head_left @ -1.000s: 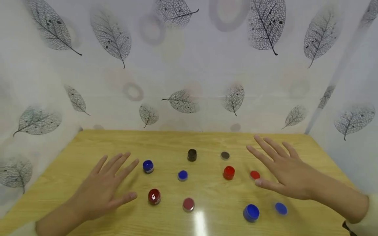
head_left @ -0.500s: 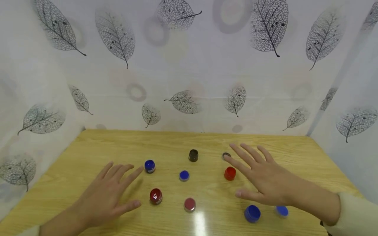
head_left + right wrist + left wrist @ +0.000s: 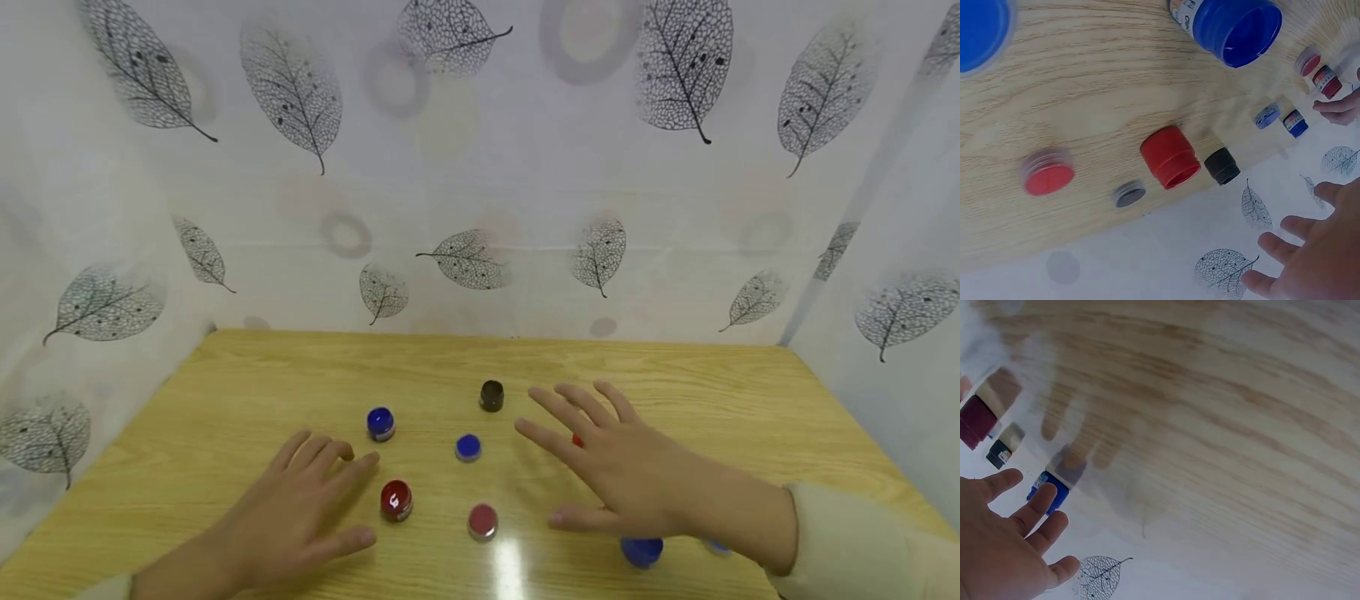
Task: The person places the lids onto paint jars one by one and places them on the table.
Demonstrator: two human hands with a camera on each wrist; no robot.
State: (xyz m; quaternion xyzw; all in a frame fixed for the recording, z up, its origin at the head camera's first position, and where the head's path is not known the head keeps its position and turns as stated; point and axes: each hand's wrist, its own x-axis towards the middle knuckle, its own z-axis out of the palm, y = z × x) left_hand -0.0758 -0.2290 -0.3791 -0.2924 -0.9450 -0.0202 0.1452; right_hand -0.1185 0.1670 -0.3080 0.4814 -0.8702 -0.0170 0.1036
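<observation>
My left hand hovers with loosely bent fingers beside an uncapped blue paint jar and a dark red paint jar, holding nothing. Spread over the table's right half, my right hand holds nothing. It covers most of a red paint jar and part of a larger blue jar in the head view. Between the hands lie a blue lid and a dark red lid. Farther back stands a black jar. The right wrist view shows a grey lid and a red lid.
The yellow wood-grain table is bounded at the back and sides by a pale leaf-print cloth. Another blue lid shows partly below my right forearm. Light glares on the table near the front.
My right hand has swept left across the table, from beside the red lid to over the red jar. The left hand has shifted slightly right and nearer the front, its fingers bending more.
</observation>
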